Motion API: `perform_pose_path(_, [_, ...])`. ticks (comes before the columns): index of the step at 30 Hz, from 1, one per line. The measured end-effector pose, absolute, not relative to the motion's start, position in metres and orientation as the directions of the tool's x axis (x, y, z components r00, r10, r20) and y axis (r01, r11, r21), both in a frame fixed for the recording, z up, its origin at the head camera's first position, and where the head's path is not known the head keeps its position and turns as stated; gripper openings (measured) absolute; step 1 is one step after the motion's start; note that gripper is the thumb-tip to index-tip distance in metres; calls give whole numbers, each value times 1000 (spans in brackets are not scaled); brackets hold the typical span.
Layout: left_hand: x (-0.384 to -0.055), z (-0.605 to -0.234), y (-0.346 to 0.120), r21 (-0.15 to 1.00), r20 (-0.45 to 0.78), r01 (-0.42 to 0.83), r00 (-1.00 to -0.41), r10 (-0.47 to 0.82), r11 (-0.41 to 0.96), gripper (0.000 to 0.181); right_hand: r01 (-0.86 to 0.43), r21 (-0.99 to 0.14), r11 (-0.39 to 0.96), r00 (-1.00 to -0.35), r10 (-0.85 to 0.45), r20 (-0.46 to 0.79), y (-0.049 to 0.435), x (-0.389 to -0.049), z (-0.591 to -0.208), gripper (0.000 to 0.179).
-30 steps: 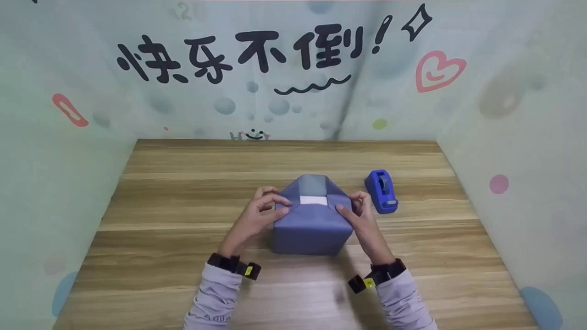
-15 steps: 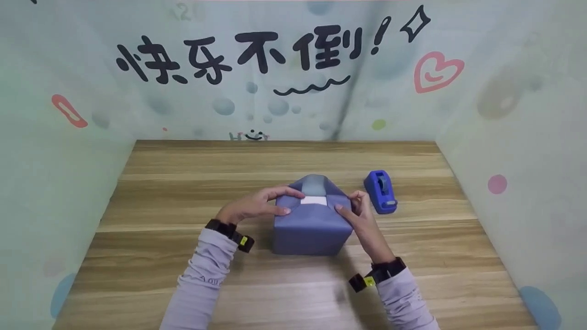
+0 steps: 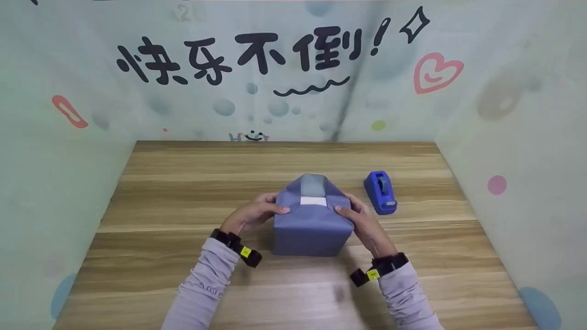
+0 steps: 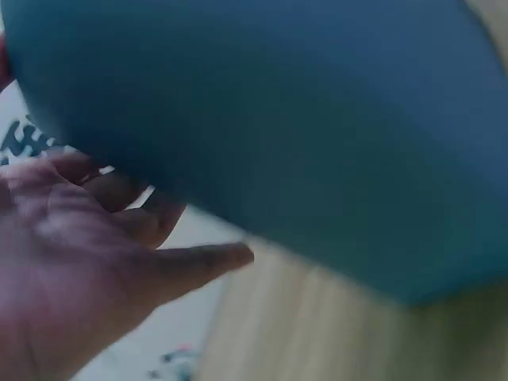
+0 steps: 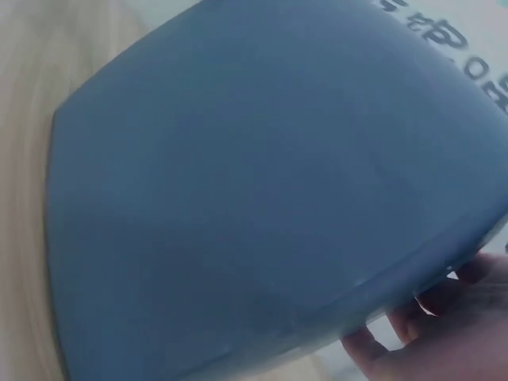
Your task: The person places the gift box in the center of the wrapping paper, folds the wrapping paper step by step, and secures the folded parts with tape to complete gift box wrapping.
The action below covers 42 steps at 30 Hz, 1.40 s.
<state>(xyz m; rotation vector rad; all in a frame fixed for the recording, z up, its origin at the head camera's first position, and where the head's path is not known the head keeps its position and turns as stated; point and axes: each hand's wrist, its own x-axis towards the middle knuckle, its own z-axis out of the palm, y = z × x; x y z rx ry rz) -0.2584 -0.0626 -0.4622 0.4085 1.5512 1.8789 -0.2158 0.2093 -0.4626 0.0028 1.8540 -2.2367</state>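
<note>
A box wrapped in blue-grey paper (image 3: 312, 238) stands on the table in the middle of the head view. Folded paper flaps cover its top, and a white strip (image 3: 313, 200) shows between them. My left hand (image 3: 254, 214) holds the box's left side, thumb on the top edge and fingers round the far part. On the opposite side my right hand (image 3: 368, 225) grips in the same way, its thumb resting on the flap and the other fingers mostly hidden. Both wrist views are largely filled by the smooth wrapping paper (image 5: 254, 175), with fingers along its edge.
A blue tape dispenser (image 3: 381, 192) stands on the wooden table (image 3: 183, 183), to the right of the box and just beyond the right hand. Printed cloth walls (image 3: 284, 110) enclose the table at the back and both sides.
Half a second ago the left index finger reached across the box top towards the white strip. Now it is back at the left side, with only the thumb on top. The right hand has barely moved.
</note>
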Motion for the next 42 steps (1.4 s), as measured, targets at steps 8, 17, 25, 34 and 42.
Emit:
perform_pose_path(8, [-254, -464, -55, 910, -251, -388, -794, 554, -144, 56, 256, -935, -245, -956, -207, -207, 213, -222, -464, 31])
perform_pose_path(17, [-244, -459, -62, 984, -131, -175, -858, 497, -43, 47, 66, -980, -186, -994, -102, -48, 210, -220, -466, 25])
perform_pose_path(25, [-224, -453, -66, 850, 199, 353, -903, 381, 392, 40, -77, -997, -15, -984, -159, 78, 216, -217, -465, 24])
perform_pose_path(34, [-208, -450, -70, 341, 369, 666, -744, 556, 664, 80, -287, -942, 175, -945, -212, 248, 217, -216, -459, 23])
perform_pose_path(42, [-201, -460, -64, 209, 547, 739, -631, 550, 641, 63, -691, -541, 479, -723, -443, 531, 225, -213, -450, 33])
